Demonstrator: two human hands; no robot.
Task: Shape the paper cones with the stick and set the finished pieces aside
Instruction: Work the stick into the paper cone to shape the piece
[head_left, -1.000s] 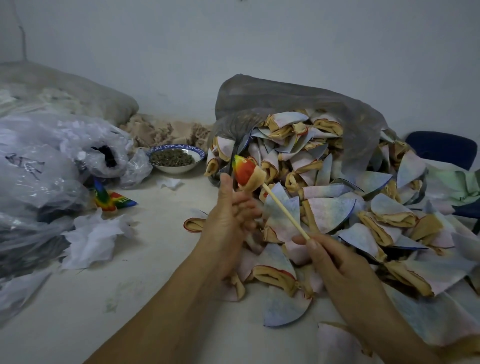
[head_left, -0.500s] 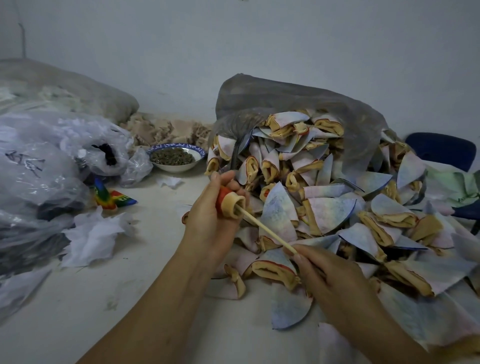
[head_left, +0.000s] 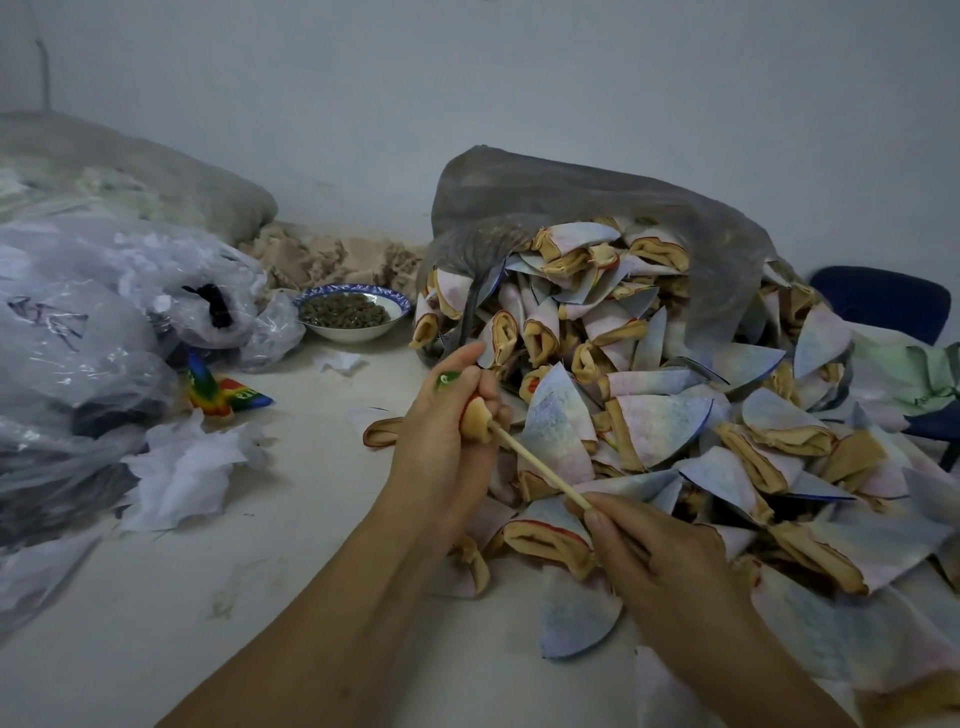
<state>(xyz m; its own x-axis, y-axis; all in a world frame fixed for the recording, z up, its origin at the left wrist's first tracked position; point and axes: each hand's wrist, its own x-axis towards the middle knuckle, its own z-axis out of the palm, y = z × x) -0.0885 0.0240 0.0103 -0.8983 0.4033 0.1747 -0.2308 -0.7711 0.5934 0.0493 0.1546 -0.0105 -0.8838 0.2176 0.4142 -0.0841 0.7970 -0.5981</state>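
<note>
— What's at the left edge of the frame?
— Clear plastic bags (head_left: 78, 338) heaped on the counter (head_left: 156, 623), with crumpled white paper (head_left: 182, 467) below them. Just right of the bags lies a rainbow-coloured piece (head_left: 228, 395).
— And further in?
— At upper centre stands a blue-rimmed bowl (head_left: 353, 336) holding greenish bits.
— Where is the cone being worked on?
— At centre frame. The left hand (head_left: 447, 431) has its fingers curled round a small paper cone (head_left: 475, 421); red and green show, and the tan open end points lower right.
— The stick?
— The thin wooden stick (head_left: 540, 467) goes into that open end and slants down to the right hand (head_left: 654, 556), which pinches its near end between thumb and fingers.
— What fills the right side?
— A pile of pale folded cones (head_left: 649, 415) spilling from a grey plastic bag (head_left: 571, 208), with a blue chair (head_left: 883, 306) at the right edge.
</note>
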